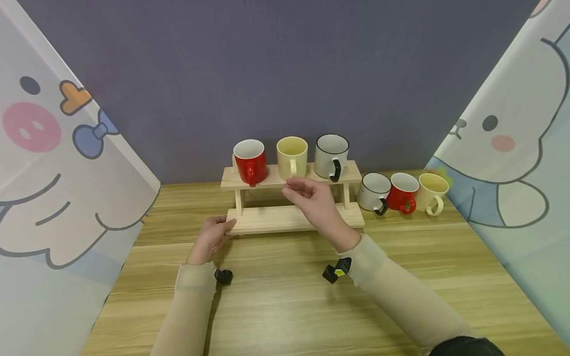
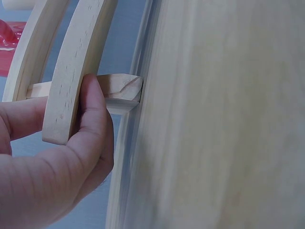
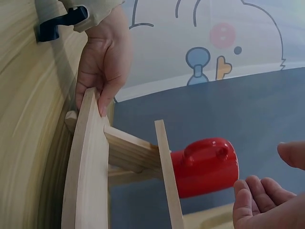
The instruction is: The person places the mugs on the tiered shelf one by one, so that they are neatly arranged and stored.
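Observation:
A two-tier wooden rack (image 1: 285, 220) stands against the back wall. My left hand (image 1: 211, 238) grips the left end of its lower board (image 2: 76, 67), thumb on one face and fingers on the other. On the upper tier sit a red mug (image 1: 244, 163), a yellow mug (image 1: 285, 160) and a white mug (image 1: 324, 158) with a black rim and handle. In front of the upper tier, just below the yellow mug's handle, hovers my right hand (image 1: 313, 203). Its fingers are loosely bent with nothing between them, as the right wrist view (image 3: 271, 205) also shows.
Right of the rack, a second white mug (image 1: 370, 196), a second red mug (image 1: 399, 198) and a second yellow mug (image 1: 431, 193) stand in a row on the wooden table (image 1: 276, 296). A grey wall (image 1: 285, 69) rises behind, with cartoon-printed panels (image 1: 498, 178) on both sides.

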Action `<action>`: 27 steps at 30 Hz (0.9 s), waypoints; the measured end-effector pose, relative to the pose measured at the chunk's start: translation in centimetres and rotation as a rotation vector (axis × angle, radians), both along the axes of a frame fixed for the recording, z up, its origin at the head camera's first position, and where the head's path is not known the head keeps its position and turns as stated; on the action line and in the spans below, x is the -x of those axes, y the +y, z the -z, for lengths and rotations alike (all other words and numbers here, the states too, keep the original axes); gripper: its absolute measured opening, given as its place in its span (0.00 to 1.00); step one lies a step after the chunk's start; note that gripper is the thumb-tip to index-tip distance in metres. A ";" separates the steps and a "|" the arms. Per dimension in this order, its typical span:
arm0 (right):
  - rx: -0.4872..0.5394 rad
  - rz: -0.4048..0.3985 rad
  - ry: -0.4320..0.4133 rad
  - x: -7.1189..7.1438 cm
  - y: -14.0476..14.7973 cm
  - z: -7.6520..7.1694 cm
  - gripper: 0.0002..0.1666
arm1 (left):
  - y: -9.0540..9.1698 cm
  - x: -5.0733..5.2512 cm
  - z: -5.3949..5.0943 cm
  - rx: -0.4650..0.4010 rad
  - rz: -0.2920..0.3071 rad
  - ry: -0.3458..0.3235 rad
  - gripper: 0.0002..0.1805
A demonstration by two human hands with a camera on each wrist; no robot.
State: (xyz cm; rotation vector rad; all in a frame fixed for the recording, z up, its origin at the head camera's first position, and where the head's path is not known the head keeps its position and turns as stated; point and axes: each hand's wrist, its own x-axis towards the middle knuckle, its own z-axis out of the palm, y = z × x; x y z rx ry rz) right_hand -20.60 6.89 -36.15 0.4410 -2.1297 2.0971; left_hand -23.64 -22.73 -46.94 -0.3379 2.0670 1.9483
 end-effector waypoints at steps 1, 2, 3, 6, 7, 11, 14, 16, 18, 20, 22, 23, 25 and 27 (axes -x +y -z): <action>-0.002 0.006 0.001 -0.1 0.3 0.1 0.18 | 0.0 0.0 0.0 0.003 -0.001 -0.001 0.33; -0.005 0.012 0.004 -0.1 0.6 0.1 0.18 | 0.0 0.0 -0.1 0.003 0.000 0.000 0.33; -0.006 0.016 0.008 -0.2 0.8 0.1 0.18 | 0.0 0.0 0.0 0.004 0.001 0.001 0.33; -0.009 0.032 0.004 -0.5 1.6 0.2 0.19 | 0.0 0.0 0.0 0.005 0.001 0.002 0.32; -0.013 0.036 0.003 -0.6 1.9 0.2 0.20 | 0.0 0.1 0.0 0.002 -0.002 0.002 0.32; -0.012 0.043 0.010 -1.1 3.0 0.4 0.19 | 0.1 0.1 0.1 0.001 -0.007 0.007 0.31; -0.016 0.044 0.035 -1.3 3.9 0.6 0.19 | 0.1 0.0 0.1 0.009 -0.010 0.003 0.31; -0.011 0.039 0.058 -1.4 4.5 0.8 0.19 | 0.1 0.0 0.1 0.009 -0.018 -0.003 0.31; -0.013 0.035 0.081 -1.5 5.0 0.9 0.18 | 0.1 0.0 0.1 -0.005 -0.016 -0.001 0.31; -0.015 0.037 0.096 -1.6 5.6 1.1 0.18 | 0.2 0.0 0.1 -0.024 -0.016 0.003 0.32; -0.023 0.048 0.096 -1.7 6.3 1.2 0.17 | 0.2 0.1 0.1 -0.040 -0.015 0.009 0.32; -0.034 0.057 0.092 -1.7 6.7 1.2 0.17 | 0.2 0.1 0.1 -0.044 -0.015 0.011 0.32; -0.038 0.069 0.075 -1.8 7.4 1.3 0.18 | 0.2 0.1 0.1 -0.045 -0.019 0.012 0.32; -0.037 0.082 0.061 -2.0 8.1 1.4 0.19 | 0.2 0.1 0.0 -0.041 -0.020 0.014 0.32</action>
